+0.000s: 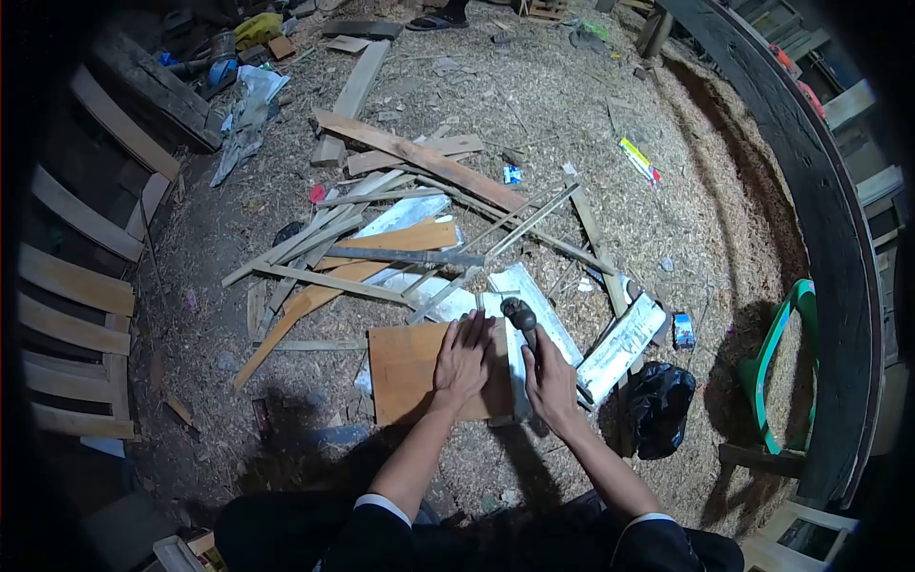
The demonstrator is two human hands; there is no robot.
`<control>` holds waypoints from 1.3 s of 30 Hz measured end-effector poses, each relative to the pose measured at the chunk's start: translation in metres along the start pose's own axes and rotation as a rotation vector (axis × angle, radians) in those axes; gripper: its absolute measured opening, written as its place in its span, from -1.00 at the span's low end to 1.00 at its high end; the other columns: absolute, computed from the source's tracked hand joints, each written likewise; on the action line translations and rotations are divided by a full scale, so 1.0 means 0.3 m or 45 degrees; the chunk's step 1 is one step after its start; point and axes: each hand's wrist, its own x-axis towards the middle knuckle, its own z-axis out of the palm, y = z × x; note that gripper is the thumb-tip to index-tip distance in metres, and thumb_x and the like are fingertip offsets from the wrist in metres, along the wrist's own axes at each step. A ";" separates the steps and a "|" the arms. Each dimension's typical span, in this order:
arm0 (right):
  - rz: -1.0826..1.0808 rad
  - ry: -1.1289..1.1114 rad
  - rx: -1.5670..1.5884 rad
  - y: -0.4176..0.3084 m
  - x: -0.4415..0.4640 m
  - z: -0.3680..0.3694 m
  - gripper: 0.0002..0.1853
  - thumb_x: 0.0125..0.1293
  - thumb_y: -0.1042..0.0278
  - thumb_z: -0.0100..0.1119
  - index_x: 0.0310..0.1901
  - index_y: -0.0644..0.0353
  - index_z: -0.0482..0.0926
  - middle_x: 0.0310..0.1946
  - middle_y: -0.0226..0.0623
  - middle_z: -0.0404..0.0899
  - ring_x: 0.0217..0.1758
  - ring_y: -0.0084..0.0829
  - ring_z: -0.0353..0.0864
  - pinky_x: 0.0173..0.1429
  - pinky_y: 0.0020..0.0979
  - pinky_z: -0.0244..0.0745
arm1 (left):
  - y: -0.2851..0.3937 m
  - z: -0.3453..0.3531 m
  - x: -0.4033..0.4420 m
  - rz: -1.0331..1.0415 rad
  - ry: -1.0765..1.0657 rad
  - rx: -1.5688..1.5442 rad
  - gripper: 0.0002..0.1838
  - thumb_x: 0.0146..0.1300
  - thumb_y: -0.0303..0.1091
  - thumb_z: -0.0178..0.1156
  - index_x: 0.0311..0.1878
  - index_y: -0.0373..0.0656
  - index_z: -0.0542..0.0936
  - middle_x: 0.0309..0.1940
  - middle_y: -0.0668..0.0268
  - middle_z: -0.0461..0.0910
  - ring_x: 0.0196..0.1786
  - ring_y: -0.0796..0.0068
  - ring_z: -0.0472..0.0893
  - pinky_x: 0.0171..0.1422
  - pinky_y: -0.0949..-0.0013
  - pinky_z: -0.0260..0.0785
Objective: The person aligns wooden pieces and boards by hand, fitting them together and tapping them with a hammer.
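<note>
My left hand lies with its fingers stretched out over a flat brown wooden board. A thin pale strip shows just beyond its fingertips; whether they touch it I cannot tell. In my right hand is a dark, round-headed tool, perhaps a hammer, its head pointing away from me. The fingers are closed around its handle, which is mostly hidden. Under and beside this hand runs a white-painted plank.
Loose wooden strips and a long reddish plank lie crossed ahead. Another white plank and a black plastic bag are to the right, near a green plastic frame. A dark beam borders the right side. Wood shavings cover the ground.
</note>
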 end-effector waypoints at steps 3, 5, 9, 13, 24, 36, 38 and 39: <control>0.127 -0.019 0.079 0.025 -0.016 0.028 -0.50 0.59 0.22 0.05 0.45 0.20 0.35 0.00 0.23 0.64 -0.05 0.25 0.67 0.03 0.07 0.58 | -0.002 -0.008 0.013 -0.042 0.127 -0.233 -0.44 0.55 -0.07 -0.03 0.52 -0.06 0.40 0.63 0.22 0.21 0.66 0.29 0.16 0.75 0.05 -0.20; 0.146 -0.001 0.089 0.040 -0.019 0.031 -0.51 0.59 0.22 0.05 0.44 0.20 0.37 0.04 0.25 0.64 0.01 0.26 0.66 0.07 0.04 0.57 | 0.002 -0.016 0.034 -0.057 0.216 -0.355 -0.49 0.52 -0.08 0.05 0.44 -0.05 0.51 0.58 0.21 0.32 0.63 0.29 0.24 0.73 0.05 -0.13; 0.238 -0.038 0.107 0.040 -0.044 0.007 -0.51 0.59 0.20 0.05 0.44 0.21 0.38 0.00 0.27 0.65 0.01 0.27 0.66 0.06 0.05 0.56 | 0.030 0.007 0.049 -0.164 0.463 -0.522 -0.72 0.31 -0.17 0.33 -0.03 -0.11 0.78 0.28 0.23 0.65 0.42 0.28 0.50 0.56 0.07 0.09; 0.280 -0.036 0.140 0.017 -0.058 -0.014 -0.53 0.59 0.21 0.06 0.41 0.25 0.42 0.02 0.30 0.65 0.05 0.28 0.67 0.09 0.03 0.57 | 0.055 0.017 0.101 -0.201 0.617 -0.550 -0.73 0.19 -0.20 0.43 -0.09 -0.10 0.80 0.13 0.42 0.75 0.21 0.39 0.60 0.41 0.02 0.16; 0.130 0.081 0.203 0.028 -0.052 0.007 -0.51 0.58 0.20 0.09 0.41 0.27 0.43 -0.18 0.26 0.67 -0.15 0.19 0.70 -0.03 -0.01 0.56 | 0.051 0.053 0.095 -0.217 0.552 -0.465 -0.66 0.16 -0.25 0.46 0.05 0.12 0.78 0.08 0.51 0.77 0.20 0.41 0.60 0.45 -0.05 0.13; 0.065 0.030 0.139 -0.010 -0.014 0.029 -0.47 0.57 0.22 0.05 0.48 0.19 0.33 0.03 0.27 0.64 0.01 0.31 0.65 0.05 0.07 0.59 | 0.046 0.052 0.092 -0.129 0.692 -0.407 -0.77 0.16 -0.39 0.37 -0.09 -0.02 0.77 -0.05 0.37 0.77 0.18 0.28 0.62 0.41 -0.04 0.17; 0.153 -0.137 0.086 -0.017 0.025 0.008 -0.47 0.57 0.24 0.06 0.49 0.19 0.33 0.04 0.27 0.63 0.00 0.30 0.66 0.05 0.07 0.59 | 0.040 0.041 0.089 -0.145 0.619 -0.358 -0.78 0.15 -0.38 0.38 -0.11 0.00 0.77 -0.05 0.38 0.77 0.17 0.28 0.62 0.41 -0.04 0.17; 0.242 -0.303 0.033 -0.018 0.035 -0.006 -0.46 0.56 0.25 0.08 0.49 0.19 0.32 0.05 0.26 0.63 0.00 0.29 0.66 0.05 0.08 0.59 | 0.046 0.045 0.090 -0.159 0.547 -0.307 -0.80 0.15 -0.37 0.39 -0.12 0.01 0.77 -0.05 0.39 0.77 0.15 0.29 0.62 0.41 -0.04 0.17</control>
